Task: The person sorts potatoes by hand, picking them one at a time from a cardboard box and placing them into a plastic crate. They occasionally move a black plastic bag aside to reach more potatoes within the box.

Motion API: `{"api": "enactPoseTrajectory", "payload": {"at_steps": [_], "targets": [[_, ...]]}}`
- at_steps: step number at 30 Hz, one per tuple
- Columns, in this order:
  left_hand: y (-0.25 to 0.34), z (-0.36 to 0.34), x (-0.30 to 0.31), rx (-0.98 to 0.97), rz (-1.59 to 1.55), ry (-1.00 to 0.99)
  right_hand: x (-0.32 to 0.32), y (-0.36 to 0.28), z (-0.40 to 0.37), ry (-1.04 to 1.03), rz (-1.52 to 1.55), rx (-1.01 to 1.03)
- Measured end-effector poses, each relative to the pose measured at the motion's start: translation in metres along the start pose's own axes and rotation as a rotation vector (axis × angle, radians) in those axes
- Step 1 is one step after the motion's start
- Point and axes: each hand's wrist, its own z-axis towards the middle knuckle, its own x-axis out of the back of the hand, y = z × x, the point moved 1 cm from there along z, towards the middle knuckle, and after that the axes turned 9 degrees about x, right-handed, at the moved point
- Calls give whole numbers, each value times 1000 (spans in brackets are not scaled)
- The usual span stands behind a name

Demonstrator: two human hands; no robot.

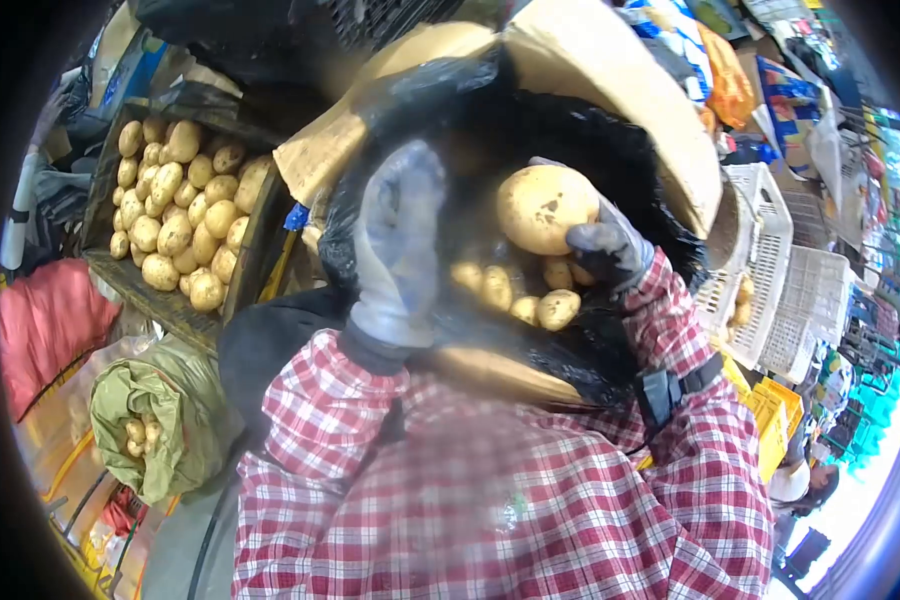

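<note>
My right hand [610,248], in a dark glove, grips a large yellow potato [544,208] above a cardboard box [610,80] lined with a black plastic bag [570,140]. Several smaller potatoes [530,295] lie in the bag below it. My left hand [398,240], in a grey-blue glove, hangs blurred over the left side of the bag with fingers apart, holding nothing. Both arms wear red and white checked sleeves.
A dark crate [170,305] filled with potatoes [175,215] stands to the left. A green sack [155,420] with a few potatoes sits at lower left, beside a red bag [50,320]. White plastic baskets [780,270] and a yellow crate [775,415] stand at right.
</note>
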Motion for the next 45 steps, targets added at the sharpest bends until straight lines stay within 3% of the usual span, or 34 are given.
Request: {"api": "enactPoseTrajectory", "payload": {"at_steps": [1, 3, 4, 6, 7, 8, 10, 11, 13, 15, 16, 18, 20, 22, 24, 25, 28, 31, 32, 33, 35, 36, 38, 39, 41, 42, 44, 45], "targets": [[3, -2, -8, -173, 225, -56, -6, -7, -13, 0, 14, 19], [20, -13, -28, -775, 733, -226, -25, -13, -34, 53, 27, 108], [31, -31, -50, -889, 660, -362, -32, -11, -42, 86, 65, 185], [27, -46, -57, -829, 1009, -588, -39, -10, -58, 109, -156, 191], [22, -38, -54, -850, 1144, -546, -46, -4, -63, 113, -114, 231], [11, -23, -46, -338, 879, -671, -53, -1, -68, 116, -73, 271], [23, -10, -30, 649, 221, -613, -63, -4, -85, 161, -22, 218], [25, -12, -26, 762, 166, -517, -69, -5, -87, 170, -20, 242], [18, -29, -26, 568, -39, -770, -69, -3, -91, 170, -124, 286], [15, -32, -35, 465, 71, -903, -68, 0, -88, 189, -450, 334], [10, -37, -29, 347, 47, -819, -68, 2, -89, 197, -615, 352], [-4, -40, -24, -108, 102, -837, -68, 5, -95, 242, -31, 204], [0, -39, -21, -418, 443, -768, -78, 13, -86, 140, 136, 283], [4, -33, -16, -199, 293, -632, -82, 10, -89, 217, -27, 314], [-5, -23, -9, 528, -340, -395, -81, 9, -91, 258, -133, 336], [2, -24, -3, 502, -142, -451, -79, 11, -89, 261, -155, 342], [-6, -25, -1, 128, -35, -738, -81, 13, -85, 277, -141, 324], [-14, -36, -14, 191, 332, -567, -82, 17, -83, 236, -290, 308], [-24, -31, -14, -59, 522, -590, -82, 15, -87, 239, -289, 299], [-33, -26, -12, 100, 125, -638, -83, 12, -90, 241, -288, 290], [-29, -15, -11, 483, 171, -440, -76, -2, -106, 331, -168, 283], [-21, -16, -10, 497, 144, -401, -64, -4, -114, 374, -170, 318], [-14, -9, -5, 315, 74, -372, -30, -6, -136, 532, -213, 432], [-4, -8, -12, 309, 67, -304, -2, -30, -151, 470, 42, 393], [6, 0, -1, 264, 24, -244, 72, -47, -186, 686, 100, 536], [9, 5, 9, 232, -11, -237, 127, -57, -211, 776, -64, 618], [20, 10, 17, 164, -52, -221, 211, -83, -252, 727, 61, 830], [28, 12, 18, 147, -56, -193, 217, -88, -252, 610, 110, 823]]}}
